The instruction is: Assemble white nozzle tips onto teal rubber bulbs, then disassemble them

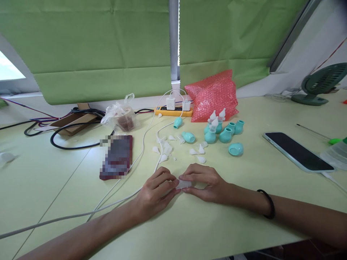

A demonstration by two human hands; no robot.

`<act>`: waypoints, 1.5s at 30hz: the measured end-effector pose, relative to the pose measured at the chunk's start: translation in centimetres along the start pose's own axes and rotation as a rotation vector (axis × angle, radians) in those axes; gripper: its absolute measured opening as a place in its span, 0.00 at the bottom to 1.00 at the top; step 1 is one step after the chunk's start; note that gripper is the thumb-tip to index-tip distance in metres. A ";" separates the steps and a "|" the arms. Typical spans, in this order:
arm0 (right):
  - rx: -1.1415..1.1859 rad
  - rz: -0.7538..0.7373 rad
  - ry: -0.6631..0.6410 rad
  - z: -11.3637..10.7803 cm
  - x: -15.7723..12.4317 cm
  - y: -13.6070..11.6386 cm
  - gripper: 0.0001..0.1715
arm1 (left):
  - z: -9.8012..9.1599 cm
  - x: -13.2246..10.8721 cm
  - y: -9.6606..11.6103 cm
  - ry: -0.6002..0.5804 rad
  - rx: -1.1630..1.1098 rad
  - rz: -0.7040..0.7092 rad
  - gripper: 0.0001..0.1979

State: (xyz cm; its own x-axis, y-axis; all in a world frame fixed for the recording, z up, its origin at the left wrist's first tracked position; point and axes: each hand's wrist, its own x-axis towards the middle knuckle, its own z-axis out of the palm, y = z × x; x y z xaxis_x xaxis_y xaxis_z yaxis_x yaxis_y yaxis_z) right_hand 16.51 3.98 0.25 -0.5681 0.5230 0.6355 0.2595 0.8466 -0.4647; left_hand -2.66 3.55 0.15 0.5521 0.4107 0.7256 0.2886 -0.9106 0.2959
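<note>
Between my two hands, just above the near part of the table, is a small translucent white piece. My left hand pinches it from the left, and my right hand grips its right side with thumb and fingers. Part of the piece is hidden by my fingertips. Beyond my hands lie several loose white nozzle-like tips and a small heap of white pieces. Several turquoise squeeze bulbs stand behind on the right, some with white tips fitted. Other turquoise bulbs lie on their sides.
A red bubble-wrap bag leans by the wall beside a yellow power strip with chargers. White cables run under my left forearm. A phone, a green fan, a bagged tape roll and a dark red pouch lie around.
</note>
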 end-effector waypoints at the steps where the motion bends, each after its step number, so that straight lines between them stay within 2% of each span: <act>1: 0.008 0.000 0.010 0.0 0.0 -0.1 0.12 | 0.0 -0.1 0.0 0.001 0.013 0.008 0.09; 5: -0.002 0.052 0.086 0.0 0.1 -0.6 0.16 | -0.1 -0.3 0.0 0.015 0.074 0.022 0.11; 8: -0.007 0.075 0.099 0.0 0.2 -0.8 0.12 | -0.2 -0.1 0.2 0.022 0.090 -0.019 0.12; 10: -0.010 0.062 0.115 0.1 0.2 -0.7 0.09 | -0.4 0.2 0.5 0.001 0.061 -0.106 0.11; 14: -0.050 0.027 0.156 0.1 0.0 -0.4 0.07 | -1.0 1.0 1.0 -0.165 -0.031 -0.323 0.18; 16: -0.067 0.000 0.143 0.1 0.0 -0.4 0.06 | -1.2 1.4 1.1 -0.265 -0.060 -0.365 0.18; 19: -0.099 -0.045 0.121 0.1 0.0 -0.5 0.04 | -1.2 1.6 0.9 -0.340 -0.088 -0.361 0.10; 21: -0.113 -0.063 0.124 0.1 -0.1 -0.6 0.03 | -1.1 1.6 0.8 -0.353 -0.103 -0.349 0.08; 26: -0.128 -0.079 0.094 0.1 -0.2 -0.3 0.03 | -1.1 1.6 0.6 -0.378 -0.112 -0.380 0.07; 31: -0.156 -0.086 0.117 0.2 -0.2 -0.3 0.03 | -1.2 1.6 0.4 -0.375 -0.112 -0.448 0.07; 34: -0.145 -0.071 0.114 0.3 -0.2 -0.6 0.04 | -1.2 1.7 0.4 -0.352 -0.133 -0.442 0.10; 38: -0.118 -0.052 0.073 0.3 -0.3 -0.7 0.03 | -1.2 1.8 0.5 -0.395 -0.175 -0.419 0.09; 45: -0.155 -0.144 0.090 0.6 -0.5 -0.1 0.03 | -1.3 1.8 0.4 -0.435 -0.155 -0.432 0.10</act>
State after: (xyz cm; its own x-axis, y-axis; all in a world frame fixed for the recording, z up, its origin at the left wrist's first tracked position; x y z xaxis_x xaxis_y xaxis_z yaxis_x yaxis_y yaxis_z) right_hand 16.30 3.57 -0.40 -0.5377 0.3963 0.7442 0.3012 0.9147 -0.2694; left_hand -2.56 3.86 2.38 0.6879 0.6942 0.2119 0.4578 -0.6415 0.6156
